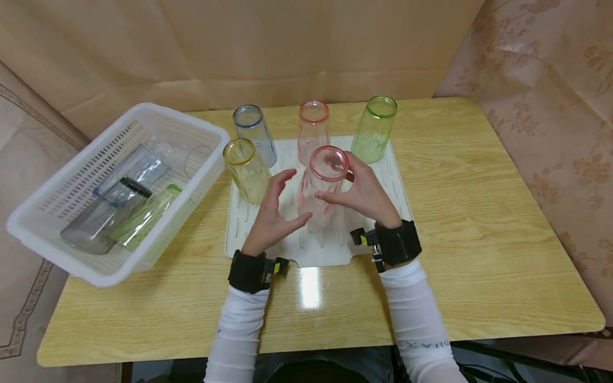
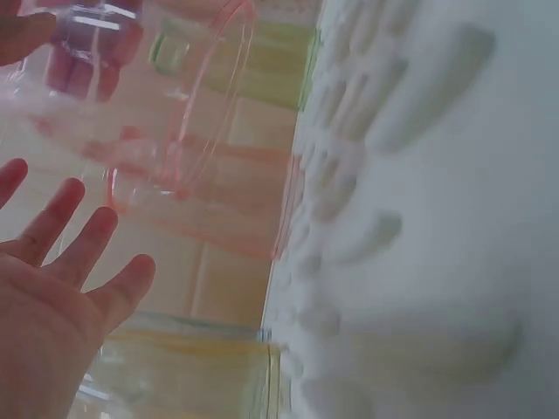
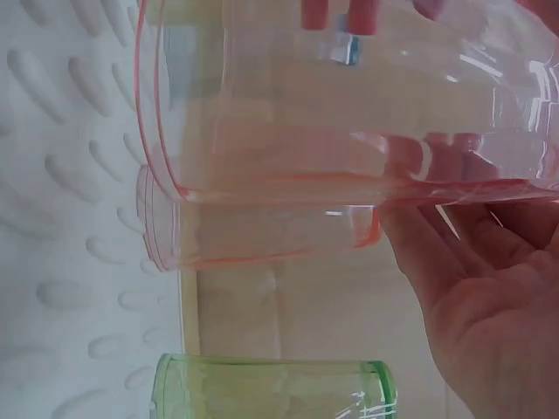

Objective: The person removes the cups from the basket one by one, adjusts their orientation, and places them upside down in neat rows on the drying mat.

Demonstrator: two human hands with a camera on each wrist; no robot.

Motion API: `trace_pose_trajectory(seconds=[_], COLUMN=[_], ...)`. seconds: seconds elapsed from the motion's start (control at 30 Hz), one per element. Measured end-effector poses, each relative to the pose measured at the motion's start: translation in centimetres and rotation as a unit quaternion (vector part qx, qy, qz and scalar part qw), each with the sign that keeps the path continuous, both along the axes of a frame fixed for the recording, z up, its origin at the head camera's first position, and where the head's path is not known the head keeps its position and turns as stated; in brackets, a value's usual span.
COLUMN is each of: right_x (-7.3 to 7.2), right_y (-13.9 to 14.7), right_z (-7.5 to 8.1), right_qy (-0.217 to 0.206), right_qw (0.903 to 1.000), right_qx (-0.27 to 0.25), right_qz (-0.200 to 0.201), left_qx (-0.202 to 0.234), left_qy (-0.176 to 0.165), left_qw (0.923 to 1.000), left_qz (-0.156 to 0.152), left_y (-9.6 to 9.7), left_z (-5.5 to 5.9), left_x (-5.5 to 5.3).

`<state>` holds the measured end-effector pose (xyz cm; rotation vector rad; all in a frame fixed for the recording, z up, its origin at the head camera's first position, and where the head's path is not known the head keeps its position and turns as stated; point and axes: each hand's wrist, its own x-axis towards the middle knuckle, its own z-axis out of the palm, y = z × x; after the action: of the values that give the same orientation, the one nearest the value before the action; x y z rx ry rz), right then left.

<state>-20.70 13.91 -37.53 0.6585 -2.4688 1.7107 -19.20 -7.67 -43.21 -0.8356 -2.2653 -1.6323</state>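
The near pink glass [image 1: 329, 163] hung mouth-down just above the white mat [image 1: 330, 252], its long axis close to upright, its base leaning slightly towards the right hand. That right hand [image 1: 366, 194] was nearer, curled around the side with the thumb in front. The left hand [image 1: 274, 218], wide with fingers spread, was just left of the glass, not touching. The glass looked smooth, glossy and see-through, ringed darker pink at the base; the mat had oblong bumps. A far pink glass [image 1: 313, 133] stood upside down behind.
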Motion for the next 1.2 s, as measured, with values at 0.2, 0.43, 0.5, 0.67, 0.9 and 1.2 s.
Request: trace_pose_trajectory(seconds=[0.2,0.43,0.5,0.67,0.9,1.2], right_x=[-1.0,-2.2,-2.5,-3.2,-3.9,-4.3], right_y=[0.2,-0.4,-0.7,-1.2,-1.6,-2.0], right_z=[-0.2,-0.6,-0.7,-1.0,-1.7,-2.3], right_qy=[0.005,0.001,0.000,-0.008,-0.021,-0.042], right_qw=[0.9997,0.9990,0.9985,0.9978,0.9972,0.9958], right_qx=[0.010,0.027,0.036,0.048,0.053,0.062], right_qz=[-0.019,-0.037,-0.041,-0.045,-0.049,-0.053], left_qx=[-0.017,-0.058,-0.071,-0.091,-0.111,-0.121], left_qy=[0.043,0.071,0.075,0.088,0.091,0.088], left_qw=[0.9988,0.9953,0.9940,0.9905,0.9868,0.9831], left_qz=[0.017,0.031,0.037,0.054,0.076,0.105], left_y=[-1.8,-3.1,-3.4,-4.0,-5.2,-7.0], left_z=[-0.6,-0.7,-0.7,-0.7,-0.8,-1.2], left_x=[0.3,0.9,1.1,1.5,2.3,3.2])
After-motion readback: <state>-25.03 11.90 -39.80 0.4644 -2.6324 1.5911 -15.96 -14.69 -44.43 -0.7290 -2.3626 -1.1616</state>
